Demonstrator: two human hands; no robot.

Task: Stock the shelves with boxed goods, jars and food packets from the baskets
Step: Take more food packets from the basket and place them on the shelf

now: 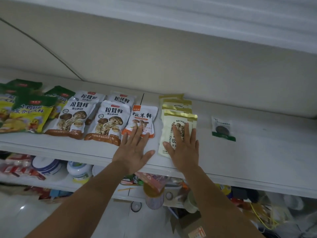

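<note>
Food packets lie in rows on a white shelf (pixel 248 152). My left hand (pixel 133 148) lies flat with straight fingers, its fingertips on the lower edge of a white and orange mushroom packet (pixel 144 117). My right hand (pixel 184 146) presses flat on the front packet of a stack of cream and gold packets (pixel 178 121). White and brown mushroom packets (pixel 106 122) sit to the left. Green and yellow packets (pixel 25 114) lie at the far left. A small packet with a green strip (pixel 223 129) lies alone to the right.
The shelf above (pixel 223 23) overhangs close overhead. Below the shelf are jars, red packets (pixel 18 167) and white tubs (pixel 78 170). A cardboard box (pixel 188 224) and baskets of mixed goods sit on the floor at the lower right.
</note>
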